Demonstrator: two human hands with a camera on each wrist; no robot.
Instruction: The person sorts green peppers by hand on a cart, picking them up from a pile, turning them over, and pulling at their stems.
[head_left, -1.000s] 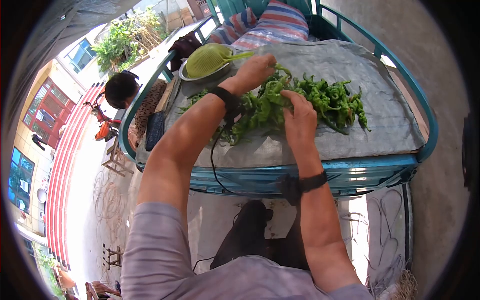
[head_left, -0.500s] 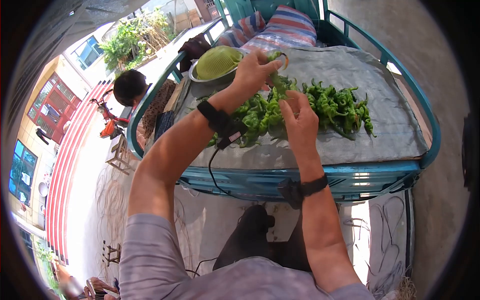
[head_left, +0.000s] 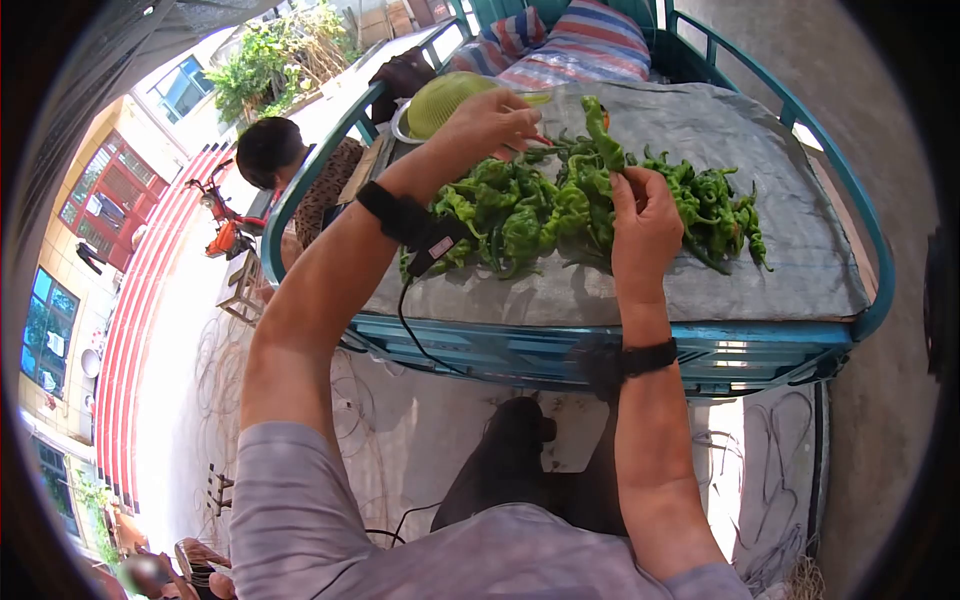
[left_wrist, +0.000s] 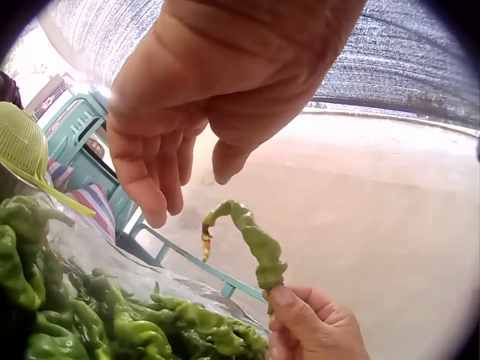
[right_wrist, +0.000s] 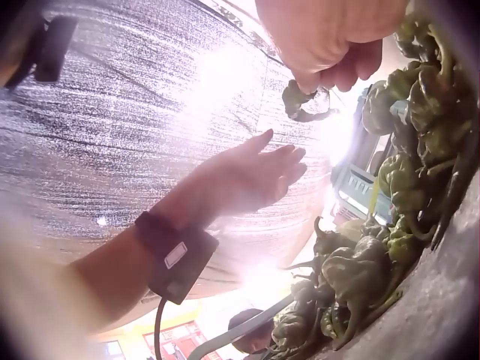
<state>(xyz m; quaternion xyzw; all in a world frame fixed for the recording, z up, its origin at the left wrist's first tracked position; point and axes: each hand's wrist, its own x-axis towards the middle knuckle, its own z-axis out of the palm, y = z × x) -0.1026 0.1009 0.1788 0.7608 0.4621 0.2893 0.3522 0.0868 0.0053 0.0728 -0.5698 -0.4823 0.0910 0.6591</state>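
Between its thumb and fingers, my right hand [head_left: 650,228] pinches a curved green pepper [head_left: 602,130] by its thicker end. The pepper stands up above the pile, and its thin, bent tip [left_wrist: 207,240] is brown and orange in the left wrist view. My left hand [head_left: 492,122] hovers to the left, fingers loosely bent and nothing in them. Below both hands, a heap of wrinkled green peppers [head_left: 522,232] spreads across a grey sheet [head_left: 480,306]. In the right wrist view, the left hand [right_wrist: 244,176] shows apart from the held pepper [right_wrist: 294,101].
The sheet covers the bed of a teal cart with side rails [head_left: 840,190]. A yellow-green strainer [head_left: 440,103] rests in a metal basin behind my left hand. Striped sacks [head_left: 590,45] lie at the back. Another person [head_left: 270,155] is beyond the left rail.
Both hands were at the pile, then the pepper was lifted between them. Now my right hand alone holds it, slightly farther right, while the left has drawn away to the left.
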